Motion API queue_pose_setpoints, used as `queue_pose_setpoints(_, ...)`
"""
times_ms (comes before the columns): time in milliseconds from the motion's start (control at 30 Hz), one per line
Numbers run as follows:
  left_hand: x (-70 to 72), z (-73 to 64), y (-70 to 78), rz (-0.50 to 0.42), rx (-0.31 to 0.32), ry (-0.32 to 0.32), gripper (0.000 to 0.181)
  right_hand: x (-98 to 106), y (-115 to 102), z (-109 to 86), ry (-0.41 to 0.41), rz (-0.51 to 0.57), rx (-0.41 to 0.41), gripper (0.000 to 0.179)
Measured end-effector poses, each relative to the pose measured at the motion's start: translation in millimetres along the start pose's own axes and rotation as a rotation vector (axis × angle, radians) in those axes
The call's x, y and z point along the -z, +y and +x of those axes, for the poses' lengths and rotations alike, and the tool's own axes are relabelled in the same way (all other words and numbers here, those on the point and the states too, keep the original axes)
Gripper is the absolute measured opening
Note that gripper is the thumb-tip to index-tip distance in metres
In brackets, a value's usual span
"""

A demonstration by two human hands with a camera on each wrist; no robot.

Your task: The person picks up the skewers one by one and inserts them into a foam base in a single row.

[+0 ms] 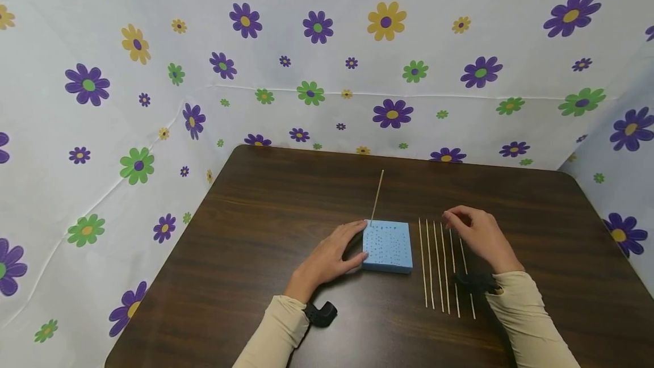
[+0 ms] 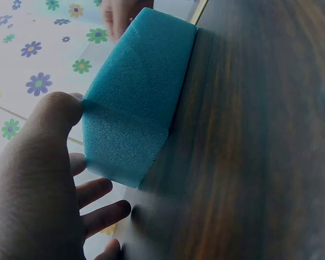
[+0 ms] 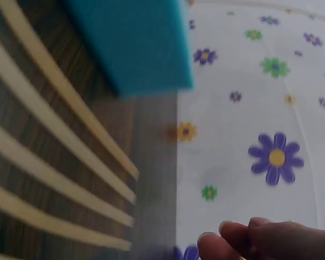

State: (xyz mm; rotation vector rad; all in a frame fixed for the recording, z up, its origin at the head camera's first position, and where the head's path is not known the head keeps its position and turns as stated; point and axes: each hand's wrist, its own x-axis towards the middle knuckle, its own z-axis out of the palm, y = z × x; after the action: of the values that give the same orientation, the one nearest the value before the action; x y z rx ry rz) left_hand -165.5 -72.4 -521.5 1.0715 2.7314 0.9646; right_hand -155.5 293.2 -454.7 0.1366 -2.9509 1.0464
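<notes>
A square light-blue foam block (image 1: 386, 246), its top dotted with small holes, lies on the table with a thin wooden stick (image 1: 377, 197) standing tilted at its back left corner. My left hand (image 1: 329, 254) touches the block's left side with thumb and forefinger; in the left wrist view its other fingers extend past the block's end. Right of the block several thin sticks (image 1: 430, 266) lie side by side. Over their far ends is my right hand (image 1: 480, 234), fingers bent and fingertips close together. Nothing shows between these fingertips (image 3: 211, 246) in the right wrist view.
The dark wooden table (image 1: 255, 209) carries the block and sticks. A white flower-patterned cloth (image 1: 286, 33) hangs behind it and at both sides. Each wrist wears a black strap device, such as the left one (image 1: 322, 314).
</notes>
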Motion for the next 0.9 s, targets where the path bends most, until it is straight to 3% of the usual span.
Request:
queue_pose_setpoints(400,-0.9,-1.0,-0.8,0.004,0.002,0.007,0.069,14,34,-5.4,-0.054,-0.072,-0.106,0.04)
queue_pose_setpoints(700,-1.0,-1.5,-0.3,-0.001,0.017,0.001,0.069,20,39,-4.5,-0.212,-0.088,-0.202,0.049)
queue_pose_setpoints(900,-0.9,-0.9,-1.0,0.002,0.009,0.003,0.069,19,40,-4.1,-0.231,-0.051,-0.263,0.057)
